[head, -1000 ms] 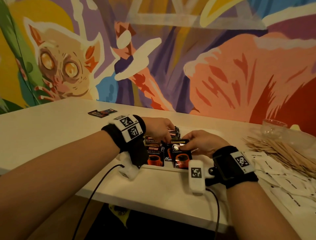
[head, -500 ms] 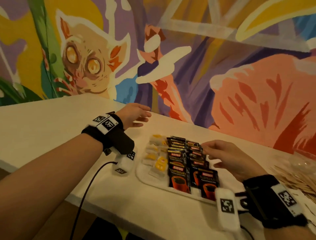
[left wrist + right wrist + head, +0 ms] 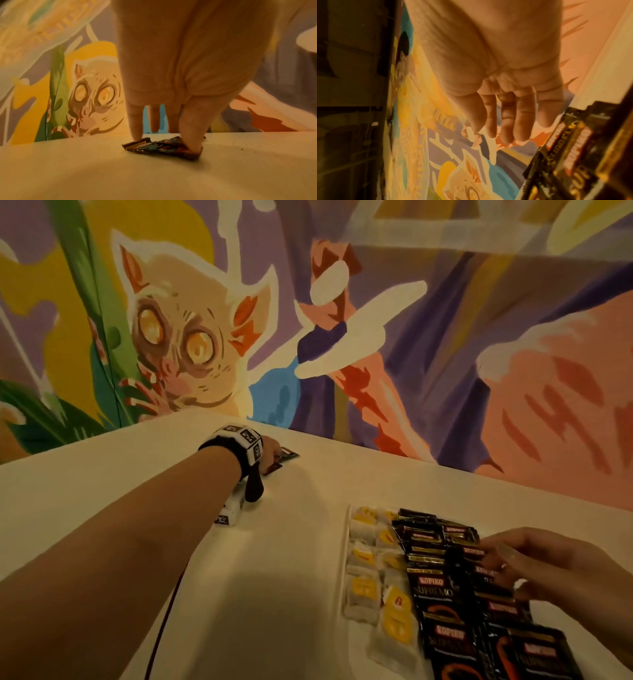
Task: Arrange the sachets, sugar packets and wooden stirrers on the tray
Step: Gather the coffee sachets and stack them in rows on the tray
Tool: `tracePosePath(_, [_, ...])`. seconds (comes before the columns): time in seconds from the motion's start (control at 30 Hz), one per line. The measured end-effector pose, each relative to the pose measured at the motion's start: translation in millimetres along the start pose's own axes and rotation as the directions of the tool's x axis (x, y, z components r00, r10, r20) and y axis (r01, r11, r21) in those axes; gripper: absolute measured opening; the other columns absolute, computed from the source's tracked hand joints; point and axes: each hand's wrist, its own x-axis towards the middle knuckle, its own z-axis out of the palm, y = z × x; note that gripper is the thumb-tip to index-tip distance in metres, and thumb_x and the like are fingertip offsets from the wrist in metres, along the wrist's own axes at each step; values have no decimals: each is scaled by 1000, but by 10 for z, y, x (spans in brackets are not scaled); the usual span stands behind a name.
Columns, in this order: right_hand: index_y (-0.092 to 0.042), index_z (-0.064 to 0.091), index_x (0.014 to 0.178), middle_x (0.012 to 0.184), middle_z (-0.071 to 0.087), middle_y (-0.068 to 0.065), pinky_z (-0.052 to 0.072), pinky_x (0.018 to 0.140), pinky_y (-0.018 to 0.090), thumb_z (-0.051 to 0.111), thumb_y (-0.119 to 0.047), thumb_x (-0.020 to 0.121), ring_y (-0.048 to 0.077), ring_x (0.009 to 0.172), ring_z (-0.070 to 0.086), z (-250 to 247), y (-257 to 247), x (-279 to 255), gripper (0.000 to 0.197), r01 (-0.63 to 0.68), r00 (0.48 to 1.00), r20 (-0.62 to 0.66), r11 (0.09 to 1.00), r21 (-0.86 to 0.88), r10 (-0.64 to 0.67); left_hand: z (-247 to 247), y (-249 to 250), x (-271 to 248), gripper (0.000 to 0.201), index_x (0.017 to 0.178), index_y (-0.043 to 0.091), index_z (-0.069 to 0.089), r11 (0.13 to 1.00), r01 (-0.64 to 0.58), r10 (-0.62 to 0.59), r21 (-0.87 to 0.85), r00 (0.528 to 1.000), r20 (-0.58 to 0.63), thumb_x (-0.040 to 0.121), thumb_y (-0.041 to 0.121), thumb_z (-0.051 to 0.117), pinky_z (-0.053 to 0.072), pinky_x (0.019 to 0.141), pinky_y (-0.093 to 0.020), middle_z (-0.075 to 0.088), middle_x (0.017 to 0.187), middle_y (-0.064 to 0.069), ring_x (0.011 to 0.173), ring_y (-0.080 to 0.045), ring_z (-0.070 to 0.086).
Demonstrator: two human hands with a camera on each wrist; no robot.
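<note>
A white tray (image 3: 345,570) at the lower right holds yellow-tagged tea bags (image 3: 363,556) on its left and rows of black coffee sachets (image 3: 435,587) (image 3: 573,148) on its right. My right hand (image 3: 503,566) (image 3: 505,132) hovers just over the black rows with fingers straight and relaxed, holding nothing. Far across the table lie two or three loose dark sachets (image 3: 287,457) (image 3: 154,147). My left hand (image 3: 272,451) (image 3: 163,136) is stretched out to them. Its thumb and fingertips are set down on the sachets, which still lie flat. No stirrers or sugar packets are in view.
The white table (image 3: 274,577) runs up to a painted mural wall (image 3: 376,354) close behind the loose sachets. A black cable (image 3: 164,621) trails from my left wrist over the near table edge. Dark specks dot the tabletop (image 3: 240,148).
My left hand left the tray and reached far left onto the loose sachets. My right hand lifted off the coffee sachets and now hovers. The head view swung left.
</note>
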Motion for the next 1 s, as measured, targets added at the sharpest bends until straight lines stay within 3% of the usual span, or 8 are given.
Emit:
tracePosePath(0.07, [-27,76,80,79,73,1,47,65,30,72,-80,15,10,63,66,-17,66,18,84,23,999,-49,1000,10,-22,5,-44,210,65,141,19,37,994,10,-17,106,998,68,81,20,61,43,100,-40,46,138,-8,121,-30,49])
tracePosePath(0.2, [-18,75,78,80,72,8,49,69,32,68,-24,80,22,73,63,22,61,38,10,14,994,-107,990,140,1,-18,-97,494,75,137,26,44,964,4,-22,265,997,67,65,30,65,47,90,-32,54,128,-5,108,-25,56])
tracePosePath(0.33, [-20,74,84,84,72,5,56,66,26,78,-59,48,14,70,66,76,82,32,53,43,998,-58,993,106,-37,-79,92,133,50,125,12,55,963,-26,3,268,997,83,88,44,58,42,77,-24,59,124,-9,97,-21,54])
tracePosePath(0.47, [-16,74,86,84,72,8,55,69,26,71,-36,74,12,67,65,107,108,48,23,26,998,-52,990,142,-19,-15,163,136,66,134,8,48,991,65,-63,116,998,-15,97,57,24,33,103,-34,48,138,-14,124,-30,46])
tracePosePath(0.6, [-12,72,88,79,72,6,51,73,30,53,-8,89,15,68,63,94,150,64,20,3,996,-89,994,113,7,-42,74,247,40,110,21,59,984,22,-35,178,997,71,81,48,63,45,98,-37,59,118,-2,110,-25,56])
tracePosePath(0.77, [-12,72,89,80,72,7,50,74,32,53,-7,90,18,70,62,86,152,46,20,21,994,-107,993,115,-9,135,-181,934,83,95,28,65,996,76,-81,55,993,82,24,66,83,57,78,-38,68,94,7,85,-22,67])
tracePosePath(0.9, [-10,71,90,79,71,7,50,74,32,52,-7,91,18,69,61,101,159,45,19,28,995,-103,990,141,-13,94,79,282,103,113,22,58,998,53,-53,-31,999,-3,24,69,76,53,87,-41,64,112,-4,96,-28,63])
tracePosePath(1.0, [-9,70,90,78,70,8,49,72,31,52,-7,91,17,68,60,92,163,34,19,35,995,-93,985,170,-19,48,304,-172,79,110,11,62,993,-34,29,-111,998,-53,49,60,74,51,86,-36,66,98,-5,89,-25,63])
